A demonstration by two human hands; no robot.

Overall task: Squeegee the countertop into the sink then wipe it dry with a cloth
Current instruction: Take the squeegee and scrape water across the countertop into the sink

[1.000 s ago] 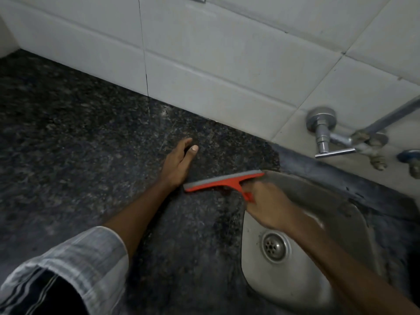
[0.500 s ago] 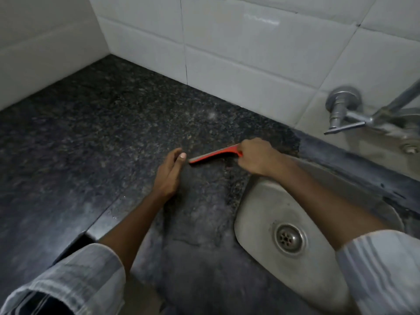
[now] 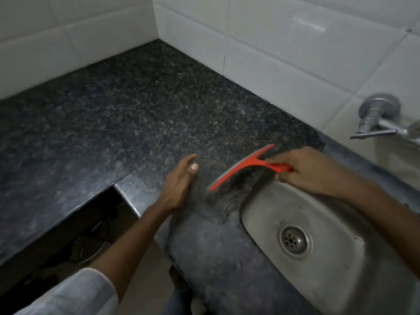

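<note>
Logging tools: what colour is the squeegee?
Orange-red squeegee with a grey blade edge; head view.

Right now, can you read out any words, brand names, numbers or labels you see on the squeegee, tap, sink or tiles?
None: there is no readable text.
Red squeegee: no lettering shows.
Tap: plain metal.
Sink: bare steel.
Wall tiles: blank.
Countertop: speckled stone only.

The countertop (image 3: pixel 141 114) was dark speckled stone with a dull polish, darker and wet-looking beside the sink (image 3: pixel 268 208), whose brushed steel looked matt and smudged. The squeegee (image 3: pixel 244 168) was smooth orange plastic with a grey edge, possibly rubber. The wall tiles (image 3: pixel 284 53) were glossy white, and the tap (image 3: pixel 377 117) shiny metal.
</note>
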